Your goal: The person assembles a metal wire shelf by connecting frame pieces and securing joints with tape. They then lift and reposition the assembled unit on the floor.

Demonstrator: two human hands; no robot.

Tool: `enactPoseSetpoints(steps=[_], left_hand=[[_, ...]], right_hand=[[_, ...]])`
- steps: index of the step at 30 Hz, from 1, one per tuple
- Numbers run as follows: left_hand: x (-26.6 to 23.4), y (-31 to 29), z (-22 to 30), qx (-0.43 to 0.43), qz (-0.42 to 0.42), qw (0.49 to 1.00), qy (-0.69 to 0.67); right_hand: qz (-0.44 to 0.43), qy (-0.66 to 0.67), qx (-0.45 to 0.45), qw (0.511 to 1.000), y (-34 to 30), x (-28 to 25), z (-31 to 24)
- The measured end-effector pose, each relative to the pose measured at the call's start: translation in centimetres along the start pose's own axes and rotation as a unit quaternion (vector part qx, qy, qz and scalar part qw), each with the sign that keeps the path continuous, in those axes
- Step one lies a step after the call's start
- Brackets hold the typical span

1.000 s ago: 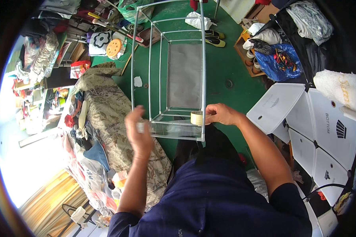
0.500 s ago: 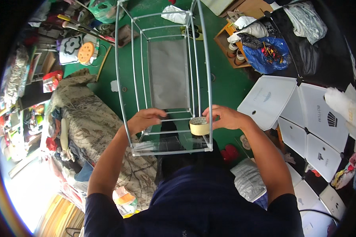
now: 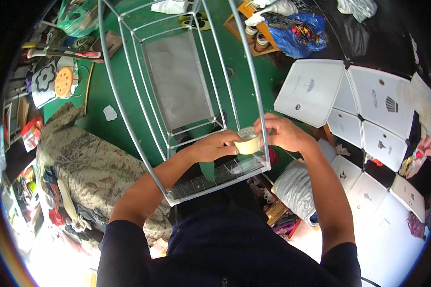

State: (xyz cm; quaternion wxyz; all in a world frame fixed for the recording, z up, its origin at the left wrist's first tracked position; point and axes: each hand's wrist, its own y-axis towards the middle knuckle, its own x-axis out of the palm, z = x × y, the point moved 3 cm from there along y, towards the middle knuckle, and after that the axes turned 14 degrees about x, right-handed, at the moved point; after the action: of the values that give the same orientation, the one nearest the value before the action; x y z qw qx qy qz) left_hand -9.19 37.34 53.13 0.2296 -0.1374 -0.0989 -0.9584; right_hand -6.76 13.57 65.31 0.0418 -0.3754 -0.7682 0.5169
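A pale yellow roll of tape (image 3: 248,145) sits between my two hands, over the near end of a grey tube frame (image 3: 220,186). My left hand (image 3: 214,146) pinches the roll's left side with thumb and fingers. On the other side, my right hand (image 3: 287,136) has curled fingers at the roll's right edge, next to the frame's right tube. A clear, shiny film (image 3: 210,178) stretches across the frame's near end; its exact extent is hard to make out. Deeper inside the frame is a grey fabric panel (image 3: 178,79).
Camouflage cloth (image 3: 96,162) covers a bulky heap at left. White panelled cube storage (image 3: 311,91) stands at right, with a silver wrapped bundle (image 3: 296,189) nearer me. A wooden box of shoes (image 3: 256,36) and an orange-topped stool (image 3: 63,82) stand on the green floor.
My left hand has moved right, from the frame's left side to the tape roll. The frame now leans, its far end further left in view. My view has shifted too.
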Motion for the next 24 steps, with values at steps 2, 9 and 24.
enactPoseSetpoints(steps=[2,9,24], left_hand=[[0.3,-0.4,-0.6,-0.007,0.012,1.000,-0.004],[0.2,-0.6,-0.4,0.020,0.025,0.999,-0.006],[-0.8,-3.6,-0.6,0.045,0.073,0.996,-0.002]], right_hand=[[0.081,0.030,0.007,0.996,-1.2,0.5,-0.2],[0.485,0.190,0.010,0.854,-5.3,9.1,-0.9],[0.547,0.211,0.089,0.805,-3.4,11.2,-0.5]])
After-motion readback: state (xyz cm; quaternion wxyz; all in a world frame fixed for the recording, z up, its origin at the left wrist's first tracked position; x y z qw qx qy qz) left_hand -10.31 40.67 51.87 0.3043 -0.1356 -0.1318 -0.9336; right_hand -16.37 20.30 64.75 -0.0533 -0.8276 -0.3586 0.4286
